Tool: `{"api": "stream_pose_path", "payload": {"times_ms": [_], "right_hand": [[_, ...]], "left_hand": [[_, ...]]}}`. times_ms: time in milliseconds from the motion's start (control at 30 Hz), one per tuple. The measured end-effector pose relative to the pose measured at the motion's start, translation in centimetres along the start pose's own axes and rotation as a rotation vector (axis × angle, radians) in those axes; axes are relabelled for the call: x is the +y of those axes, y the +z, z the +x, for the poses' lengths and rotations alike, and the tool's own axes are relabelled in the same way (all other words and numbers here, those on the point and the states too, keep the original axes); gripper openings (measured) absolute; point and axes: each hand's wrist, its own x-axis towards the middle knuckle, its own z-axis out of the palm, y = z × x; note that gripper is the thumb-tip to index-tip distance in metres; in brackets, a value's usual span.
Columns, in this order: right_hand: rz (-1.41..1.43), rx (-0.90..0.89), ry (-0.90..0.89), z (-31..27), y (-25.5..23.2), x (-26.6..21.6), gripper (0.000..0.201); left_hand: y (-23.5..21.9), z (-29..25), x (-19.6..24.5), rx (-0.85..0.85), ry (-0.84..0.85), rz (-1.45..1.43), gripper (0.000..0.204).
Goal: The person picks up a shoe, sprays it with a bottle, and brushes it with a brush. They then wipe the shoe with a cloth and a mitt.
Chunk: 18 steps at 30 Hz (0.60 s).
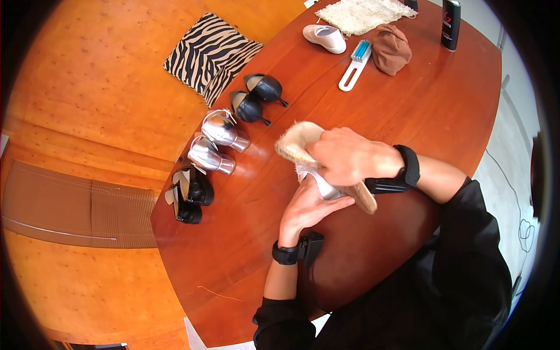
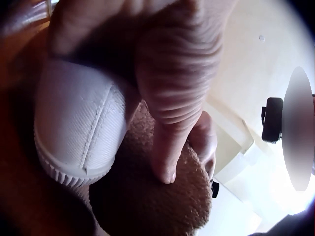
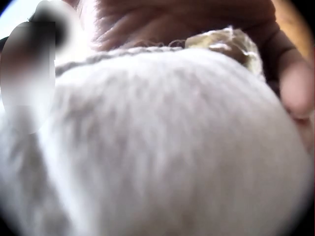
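Observation:
My left hand (image 1: 309,204) grips a white canvas shoe (image 2: 81,118) with a ribbed rubber sole edge. Its thumb reaches out over a fuzzy beige cloth (image 1: 364,198) with a rounded end. Pressed down over the shoe, my right hand (image 1: 350,157) clutches that cloth, whose other end (image 1: 297,143) flares out past the knuckles. Up close in the right wrist view, the pale nap of the cloth (image 3: 172,137) fills most of the frame, with a stitched edge by the palm. Between the two hands, much of the shoe is hidden in the head view.
Along the left table edge stand silver shoes (image 1: 213,154), black heels (image 1: 256,96) and black shoes (image 1: 191,195). Farther back are another white shoe (image 1: 326,38), a blue-bristled brush (image 1: 353,67), a brown cloth bundle (image 1: 391,49), a cream shaggy cloth (image 1: 361,14) and a black can (image 1: 450,26).

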Motion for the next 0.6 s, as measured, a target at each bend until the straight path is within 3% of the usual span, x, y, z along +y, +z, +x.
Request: {"api": "stream_pose_path", "payload": {"times_ms": [33, 100, 167, 200, 233, 300, 500, 600], "right_hand": [[0.017, 0.081, 0.024, 0.3, 0.1, 0.3, 0.014], [0.018, 0.017, 0.097, 1.1, 0.0, 1.0, 0.024], [0.255, 0.174, -0.004, 1.7, 1.2, 2.8, 0.042], [0.254, 0.071, 0.017, 2.1, 1.3, 3.5, 0.053], [0.253, 0.072, 0.016, 2.0, 1.1, 3.2, 0.053], [0.267, 0.057, 0.04, 1.6, 0.5, 2.5, 0.033], [0.386, -0.157, -0.051, 0.7, -0.3, 1.5, 0.032], [0.282, -0.295, 0.003, 0.3, -0.9, 0.3, 0.03]], "left_hand": [[0.0, 0.0, 0.0, 0.0, 0.0, 0.0, 0.058], [0.0, 0.1, 0.0, 0.045, 0.057, 0.14, 0.07], [0.0, 0.1, 0.0, 0.04, 0.053, 0.164, 0.076], [0.0, 0.1, 0.0, 0.036, 0.049, 0.188, 0.082], [0.0, 0.0, 0.1, 0.035, 0.049, 0.188, 0.082], [0.0, -0.1, 0.4, 0.018, 0.038, 0.152, 0.084], [-0.3, -0.1, -1.2, 0.053, 0.148, 0.143, 0.073], [-0.7, -0.3, -1.3, -0.008, 0.11, 0.118, 0.069]]}}
